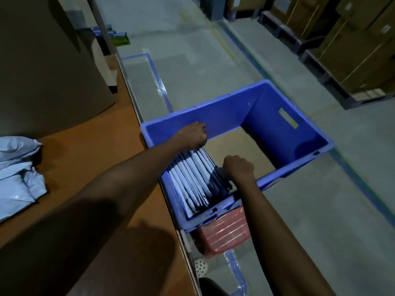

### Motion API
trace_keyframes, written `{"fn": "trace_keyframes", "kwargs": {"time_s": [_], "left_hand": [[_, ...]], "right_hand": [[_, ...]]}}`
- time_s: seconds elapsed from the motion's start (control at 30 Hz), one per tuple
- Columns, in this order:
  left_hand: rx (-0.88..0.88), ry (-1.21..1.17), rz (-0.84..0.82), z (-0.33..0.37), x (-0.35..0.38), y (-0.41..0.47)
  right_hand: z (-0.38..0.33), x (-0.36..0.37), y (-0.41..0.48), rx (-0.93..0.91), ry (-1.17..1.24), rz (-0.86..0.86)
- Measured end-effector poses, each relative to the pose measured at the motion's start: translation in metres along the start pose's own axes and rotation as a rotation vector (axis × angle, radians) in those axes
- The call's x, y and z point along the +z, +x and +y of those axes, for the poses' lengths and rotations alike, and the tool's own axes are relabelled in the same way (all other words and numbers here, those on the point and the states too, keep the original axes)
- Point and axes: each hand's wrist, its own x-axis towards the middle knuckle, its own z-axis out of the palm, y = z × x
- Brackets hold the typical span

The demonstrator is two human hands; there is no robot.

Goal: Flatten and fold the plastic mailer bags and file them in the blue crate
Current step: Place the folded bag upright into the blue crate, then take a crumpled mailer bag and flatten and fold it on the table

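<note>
Blue crate (213,112): beside the table, atop a red crate (224,231); folded mailer bags (192,178) filed on edge at its left end.
Left hand (192,134): fingers curled over the bags' far ends.
Right hand (238,166): fingers curled, seemingly gripping the rightmost bag.
Table (85,150): orange; loose mailers (17,174) piled at left.
Room: grey floor, blue tape lines, palletised cartons (352,50).

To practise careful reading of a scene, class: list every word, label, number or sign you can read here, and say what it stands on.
No text here can be read.
White labels on the cardboard boxes: too small and blurred to read.
Green packet at the far left: blurred.
Pale rectangle in the blue crate wall: no lettering shows.
Mailer bags in the crate: no print shows.
</note>
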Motion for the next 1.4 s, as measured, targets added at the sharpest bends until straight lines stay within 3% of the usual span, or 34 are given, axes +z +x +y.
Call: {"fn": "trace_keyframes", "kwargs": {"time_s": [0.23, 0.3, 0.4, 0.57, 0.7, 0.93, 1.03, 1.17, 1.33, 1.4], "left_hand": [[-0.019, -0.147, -0.095, 0.006, 0.011, -0.002], [-0.022, -0.163, -0.123, 0.006, 0.01, -0.005], [-0.073, -0.244, -0.036, 0.005, -0.005, -0.011], [-0.213, -0.455, 0.333, 0.008, -0.048, -0.065], [-0.363, -0.536, 0.598, 0.015, -0.049, -0.157], [-0.699, -0.501, 0.728, 0.025, -0.011, -0.353], [-0.949, -0.429, 0.8, 0.039, 0.014, -0.429], [-1.319, -0.31, 0.701, 0.048, 0.055, -0.496], [-1.361, -0.313, 0.387, 0.034, 0.093, -0.534], [-1.373, -0.334, 0.37, 0.03, 0.106, -0.542]], "right_hand": [[0.0, -0.01, 0.017, -0.018, 0.228, -0.268], [0.001, -0.014, 0.017, -0.032, 0.3, -0.267], [0.006, -0.023, 0.007, -0.035, 0.423, -0.045], [0.004, -0.029, -0.021, -0.054, 0.564, 0.292], [-0.049, -0.024, -0.066, -0.226, 0.643, 0.489], [-0.203, 0.002, -0.151, -0.687, 0.708, 0.533], [-0.263, 0.012, -0.178, -0.822, 0.658, 0.512], [-0.335, 0.037, -0.18, -0.935, 0.51, 0.487], [-0.407, 0.079, -0.152, -0.922, 0.336, 0.416], [-0.422, 0.096, -0.141, -0.907, 0.296, 0.405]]}}
